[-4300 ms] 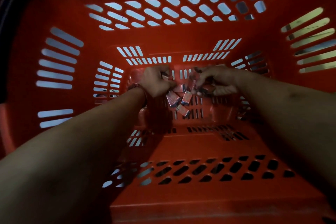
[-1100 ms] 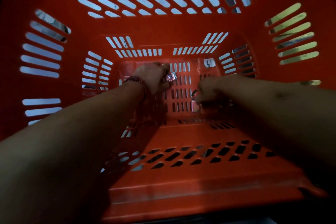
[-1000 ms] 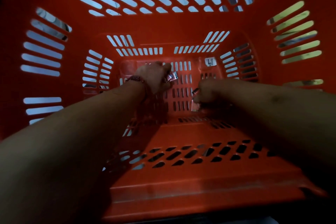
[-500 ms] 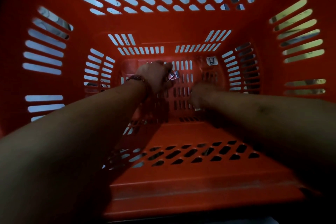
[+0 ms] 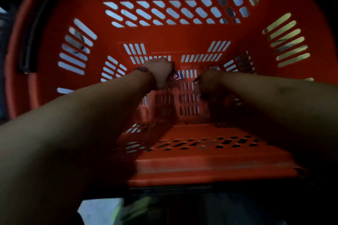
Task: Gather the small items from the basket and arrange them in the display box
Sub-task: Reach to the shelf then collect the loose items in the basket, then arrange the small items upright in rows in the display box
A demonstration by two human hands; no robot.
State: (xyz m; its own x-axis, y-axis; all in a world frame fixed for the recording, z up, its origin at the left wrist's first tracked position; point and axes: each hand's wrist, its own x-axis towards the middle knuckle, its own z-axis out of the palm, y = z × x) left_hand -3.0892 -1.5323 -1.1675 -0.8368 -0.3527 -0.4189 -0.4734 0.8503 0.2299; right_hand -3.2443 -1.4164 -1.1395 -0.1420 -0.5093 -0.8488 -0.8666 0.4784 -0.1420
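Observation:
Both my arms reach deep into a red slotted plastic basket. My left hand, with a beaded band at the wrist, is curled into a fist around several small shiny packets; their corners stick out on its right side. My right hand is a fist too, close to the left one, and a small packet edge shows at its fingers. I see no loose packets on the slotted basket floor between and below the hands. The display box is out of view.
The basket's dark handle lies along its left rim. Its near wall crosses the bottom of the view, with pale floor and a greenish shape below it. The scene is dim.
The loose packets on the basket floor 4 s ago are gone. Both fists have risen a little off the floor, and the view has pulled back to show the rim.

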